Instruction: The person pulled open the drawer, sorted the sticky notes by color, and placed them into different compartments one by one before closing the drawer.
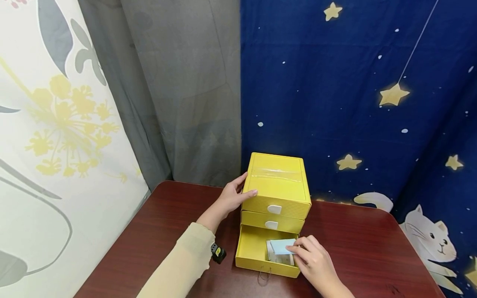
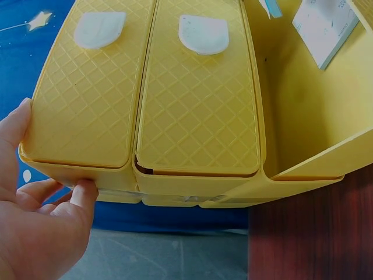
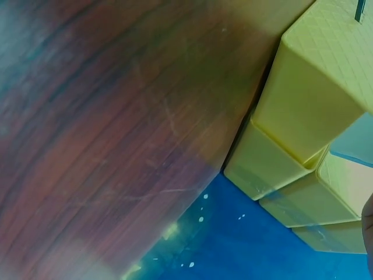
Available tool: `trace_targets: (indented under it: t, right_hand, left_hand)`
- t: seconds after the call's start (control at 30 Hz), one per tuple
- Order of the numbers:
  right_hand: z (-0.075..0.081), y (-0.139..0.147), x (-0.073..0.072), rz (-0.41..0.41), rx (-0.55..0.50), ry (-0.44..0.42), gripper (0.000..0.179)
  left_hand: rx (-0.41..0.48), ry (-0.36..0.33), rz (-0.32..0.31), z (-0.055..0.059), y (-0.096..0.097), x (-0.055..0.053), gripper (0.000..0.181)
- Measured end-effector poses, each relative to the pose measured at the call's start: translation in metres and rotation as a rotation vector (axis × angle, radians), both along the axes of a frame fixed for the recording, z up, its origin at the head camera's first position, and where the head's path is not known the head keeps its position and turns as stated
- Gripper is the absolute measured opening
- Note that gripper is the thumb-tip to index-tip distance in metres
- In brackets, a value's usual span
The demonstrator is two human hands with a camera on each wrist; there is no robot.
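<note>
A yellow three-drawer box (image 1: 277, 178) stands on the table, its bottom drawer (image 1: 247, 244) pulled out. My left hand (image 1: 232, 195) rests on the box's upper left edge, thumb over the top; in the left wrist view its other fingers (image 2: 86, 189) touch the side wall. Over the open drawer, my right hand (image 1: 314, 258) pinches a flat light-blue packet (image 1: 282, 246) between thumb and fingers. Beneath it in the drawer lies a flat white item with print (image 2: 326, 29). Only a sliver of the right hand enters the right wrist view, beside the blue packet (image 3: 354, 140).
The upper two drawers are closed, with white tabs (image 1: 274, 209). A thin wire loop (image 1: 264, 276) hangs at the open drawer's front. Clear tape (image 1: 275, 174) crosses the box's top. The dark red table (image 1: 357, 240) backs onto a blue star curtain (image 1: 335, 103) and grey cloth.
</note>
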State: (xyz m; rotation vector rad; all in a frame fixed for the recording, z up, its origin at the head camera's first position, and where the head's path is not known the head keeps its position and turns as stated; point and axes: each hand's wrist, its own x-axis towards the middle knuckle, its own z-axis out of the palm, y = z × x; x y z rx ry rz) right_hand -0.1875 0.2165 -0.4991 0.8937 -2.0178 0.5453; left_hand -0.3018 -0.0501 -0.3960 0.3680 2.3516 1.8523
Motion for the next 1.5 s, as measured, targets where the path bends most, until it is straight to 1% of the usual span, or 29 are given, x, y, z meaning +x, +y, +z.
trace_targets:
  t: [0.17,0.4,0.57,0.7,0.83,1.0,1.2,1.37,1.5]
  right_hand:
    - [-0.001,-0.006,-0.004,0.012,0.0,-0.002,0.031]
    - [-0.002,-0.014,-0.008,-0.001,0.012,0.002,0.036]
    - [-0.002,-0.017,-0.01,-0.016,0.03,-0.013,0.03]
    - [-0.002,-0.018,-0.011,-0.002,0.03,-0.024,0.023]
    - [-0.002,-0.021,-0.011,0.005,0.036,-0.036,0.019]
    - [-0.002,-0.026,-0.012,-0.026,0.082,-0.062,0.019]
    - [-0.003,-0.032,-0.013,-0.056,0.128,-0.077,0.028]
    - [-0.004,-0.039,-0.016,-0.094,0.178,-0.063,0.023]
    - [-0.004,-0.044,-0.018,-0.103,0.192,-0.068,0.023]
  left_hand:
    - [-0.001,0.002,-0.001,0.0,0.0,-0.001,0.086]
    - [-0.007,-0.005,0.001,0.0,-0.001,0.0,0.087]
    - [-0.005,-0.005,0.001,0.001,-0.001,0.001,0.086]
    - [-0.009,-0.006,0.002,0.0,-0.001,0.001,0.087]
    - [-0.007,-0.003,0.003,0.0,-0.001,0.001,0.087]
    - [0.001,0.0,0.002,-0.001,-0.001,0.0,0.085]
    - [-0.002,0.0,0.005,0.0,-0.001,0.0,0.085]
    - [-0.007,0.001,0.005,0.0,-0.001,0.0,0.085]
    - [-0.007,0.004,0.006,0.0,0.0,0.0,0.085]
